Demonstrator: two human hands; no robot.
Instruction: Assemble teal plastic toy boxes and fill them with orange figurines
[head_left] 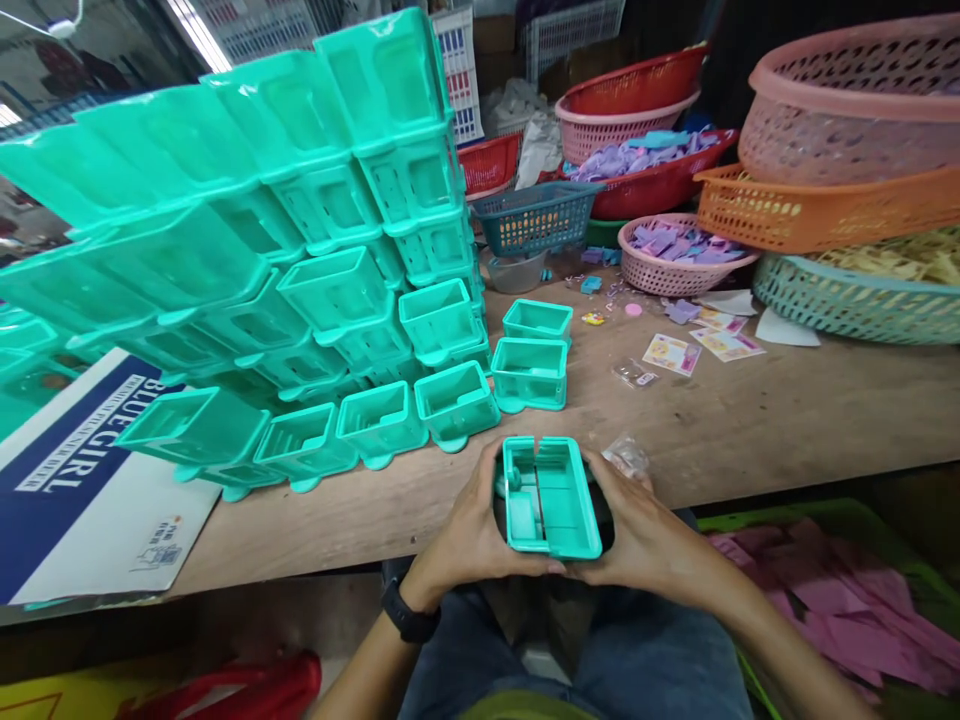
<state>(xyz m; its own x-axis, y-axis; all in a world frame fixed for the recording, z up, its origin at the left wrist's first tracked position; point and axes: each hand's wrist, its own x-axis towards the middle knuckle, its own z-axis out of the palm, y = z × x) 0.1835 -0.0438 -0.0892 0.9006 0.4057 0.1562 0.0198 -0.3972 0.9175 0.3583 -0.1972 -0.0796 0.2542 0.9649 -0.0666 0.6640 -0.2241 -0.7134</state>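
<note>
Just past the table's front edge, a turquoise plastic box [574, 490] is gripped from both sides, its open top facing up. A narrow gap runs down through it, dividing a left part from a wider right part. My left hand [469, 520], with a black watch on the wrist, closes round the left side. On the right side my right hand [630, 520] is wrapped, thumbs low near the front. The undersides of the fingers are hidden. A crumpled clear plastic piece [626, 455] lies by my right hand; whether they touch, I cannot tell.
Stacked turquoise boxes [322, 200] rise at left, with a front row [382, 420] on the table [712, 420]. A white and blue carton [97, 480] lies front left. Baskets of parts [690, 270] fill the back right. Printed cards [671, 353] lie nearby; a green crate [817, 515] stands below right.
</note>
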